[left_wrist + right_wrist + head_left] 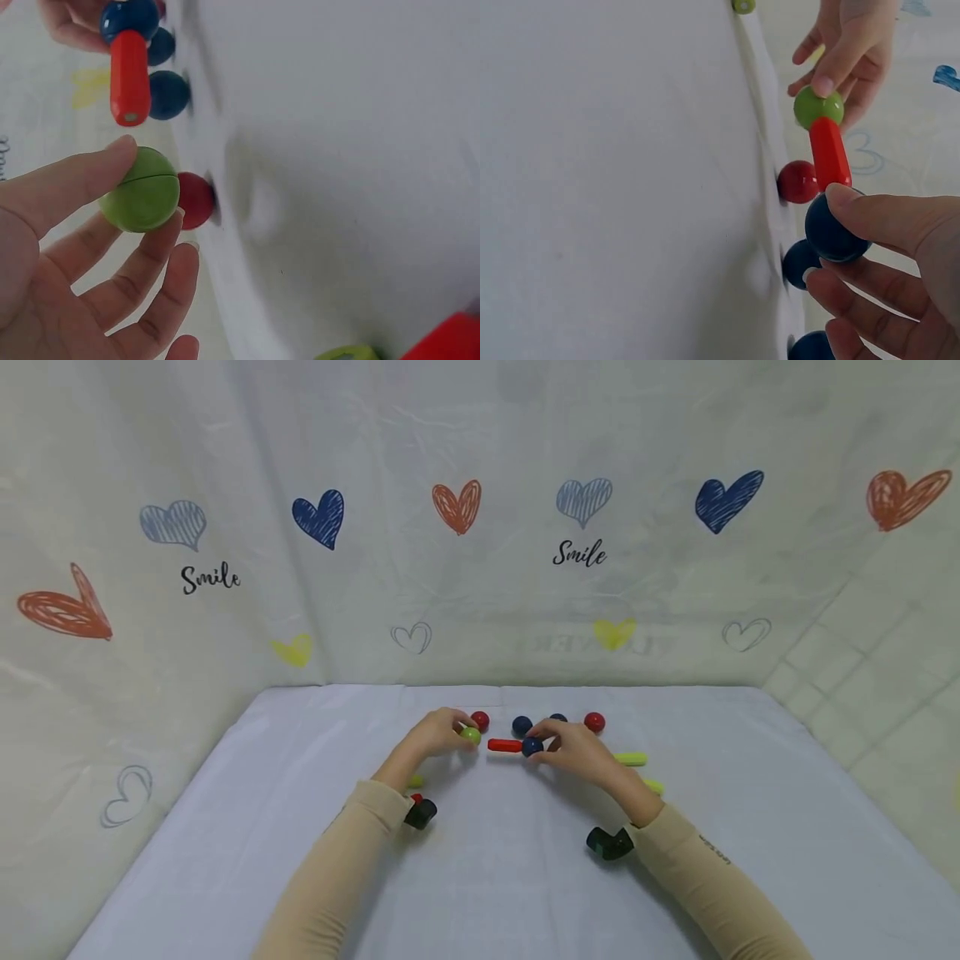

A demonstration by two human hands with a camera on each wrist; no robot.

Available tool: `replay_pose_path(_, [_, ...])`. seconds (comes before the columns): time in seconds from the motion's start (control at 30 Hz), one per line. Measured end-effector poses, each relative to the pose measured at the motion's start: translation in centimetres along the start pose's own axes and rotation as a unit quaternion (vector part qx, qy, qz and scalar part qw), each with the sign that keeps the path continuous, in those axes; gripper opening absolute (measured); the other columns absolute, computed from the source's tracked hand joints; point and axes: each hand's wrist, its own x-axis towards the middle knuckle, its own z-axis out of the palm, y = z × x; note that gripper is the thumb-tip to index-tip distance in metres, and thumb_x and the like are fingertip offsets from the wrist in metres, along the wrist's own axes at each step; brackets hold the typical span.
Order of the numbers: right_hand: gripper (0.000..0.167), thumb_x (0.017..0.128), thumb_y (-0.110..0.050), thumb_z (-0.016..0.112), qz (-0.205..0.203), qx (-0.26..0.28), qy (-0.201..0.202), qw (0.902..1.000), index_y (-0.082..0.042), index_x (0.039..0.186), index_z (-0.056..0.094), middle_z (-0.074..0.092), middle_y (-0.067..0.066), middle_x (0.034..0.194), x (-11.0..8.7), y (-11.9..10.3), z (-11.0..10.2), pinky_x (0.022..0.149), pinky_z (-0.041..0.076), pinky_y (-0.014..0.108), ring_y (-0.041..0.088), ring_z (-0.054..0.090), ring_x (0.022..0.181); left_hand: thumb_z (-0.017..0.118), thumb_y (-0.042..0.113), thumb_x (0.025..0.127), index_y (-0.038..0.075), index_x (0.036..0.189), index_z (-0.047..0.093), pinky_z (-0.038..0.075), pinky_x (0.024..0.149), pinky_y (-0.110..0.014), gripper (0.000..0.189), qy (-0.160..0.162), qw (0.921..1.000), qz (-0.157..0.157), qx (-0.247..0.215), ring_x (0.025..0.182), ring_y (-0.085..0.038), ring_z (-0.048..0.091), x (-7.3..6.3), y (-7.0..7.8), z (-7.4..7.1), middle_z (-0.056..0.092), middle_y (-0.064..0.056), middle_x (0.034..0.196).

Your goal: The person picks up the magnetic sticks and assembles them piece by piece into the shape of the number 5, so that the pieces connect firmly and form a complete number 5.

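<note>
My left hand (442, 732) pinches a light green ball (471, 736) between thumb and fingers; a thin seam runs round the ball in the left wrist view. Between thumb and fingertips of my right hand (577, 752) is a dark blue ball (532, 747). A red rod (505, 746) sticks out from that blue ball toward the green ball. Its free end (130, 117) shows a small metallic dot. A narrow gap separates rod and green ball in the head view. Both hands are held above the white table.
Behind the hands lie a red ball (480, 721), a blue ball (522, 726), a partly hidden blue ball (558, 717) and another red ball (595, 722). Yellow-green rods (632, 759) lie by the right forearm. A red piece (450, 341) shows near the left wrist.
</note>
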Motion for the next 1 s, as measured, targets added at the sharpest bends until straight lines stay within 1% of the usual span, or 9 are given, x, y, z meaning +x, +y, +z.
replay_pose_path(0.1, [0.033,0.088,-0.016,0.083,-0.006,0.000,-0.003,1.0000,-0.009,0.118,0.072,0.074,0.011,0.111,0.0,-0.2,0.1,0.071,0.053,0.032,0.018,0.064,0.084,0.079,0.017,0.091,0.010,0.125,0.072,0.051,0.096,-0.047,0.035,-0.004,1.0000,0.009,-0.001,0.110,-0.029,0.059,-0.1,0.1,0.2,0.065,-0.014,0.123])
replay_pose_path(0.43, [0.033,0.088,-0.015,0.083,-0.025,-0.009,0.002,0.9996,-0.009,0.118,0.073,0.073,0.007,0.107,-0.1,-0.7,0.2,0.071,0.053,0.031,0.018,0.065,0.085,0.080,0.016,0.090,0.010,0.123,0.073,0.051,0.091,-0.044,0.035,-0.008,0.9998,0.013,0.015,0.102,-0.026,0.058,0.0,0.1,0.8,0.066,-0.011,0.116])
replay_pose_path(0.63, [0.032,0.088,-0.014,0.082,-0.032,-0.011,-0.002,0.9994,-0.008,0.118,0.072,0.074,0.011,0.109,-0.2,-0.6,0.1,0.070,0.053,0.031,0.017,0.065,0.083,0.080,0.016,0.090,0.010,0.123,0.073,0.050,0.090,-0.044,0.034,-0.009,0.9997,0.012,0.020,0.101,-0.026,0.058,-0.1,0.2,0.9,0.066,-0.011,0.115])
replay_pose_path(0.77, [0.032,0.089,-0.014,0.082,-0.032,-0.017,-0.005,0.9993,-0.008,0.119,0.072,0.074,0.012,0.110,-0.1,-0.3,0.2,0.071,0.053,0.031,0.017,0.064,0.082,0.078,0.015,0.091,0.010,0.123,0.073,0.050,0.092,-0.045,0.033,-0.016,0.9997,0.009,0.017,0.102,-0.027,0.058,-0.2,0.3,1.0,0.066,-0.011,0.115])
replay_pose_path(1.0, [0.033,0.088,-0.012,0.082,-0.023,-0.022,-0.015,0.9994,-0.008,0.119,0.071,0.073,0.013,0.112,0.0,0.3,0.5,0.075,0.055,0.035,0.019,0.065,0.084,0.077,0.014,0.093,0.011,0.122,0.073,0.049,0.098,-0.049,0.030,-0.033,0.9995,-0.003,0.001,0.110,-0.029,0.058,-0.1,0.1,1.4,0.066,-0.012,0.120])
